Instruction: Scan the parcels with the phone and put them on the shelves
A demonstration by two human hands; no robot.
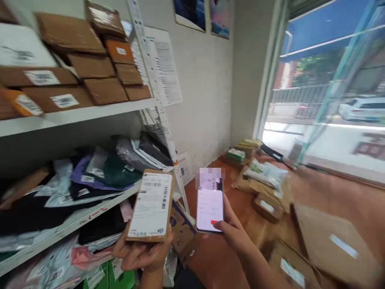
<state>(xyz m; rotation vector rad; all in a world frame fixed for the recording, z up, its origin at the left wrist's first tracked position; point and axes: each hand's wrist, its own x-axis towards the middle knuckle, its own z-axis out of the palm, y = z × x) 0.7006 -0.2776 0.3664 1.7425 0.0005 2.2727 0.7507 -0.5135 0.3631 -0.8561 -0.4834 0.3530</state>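
Note:
In my left hand [144, 249] rests a small brown cardboard box [150, 205], gripped from below and tilted so its face is toward me. A large white shipping label with barcodes covers most of that face. Just to the right, my right hand [230, 222] holds a smartphone [209, 210] upright, the thumb lying on the lower part of its lit screen near a red spot. The screen text is too small to read, and its top is pixelated. Box and phone are apart, side by side.
A white metal shelf [120, 105] on the left carries stacked brown parcels [72, 32] above and plastic-bagged packages [105, 168] below. More cartons [337, 245] and parcels [267, 206] lie on the reddish floor at right. A glass door [331, 100] stands beyond them.

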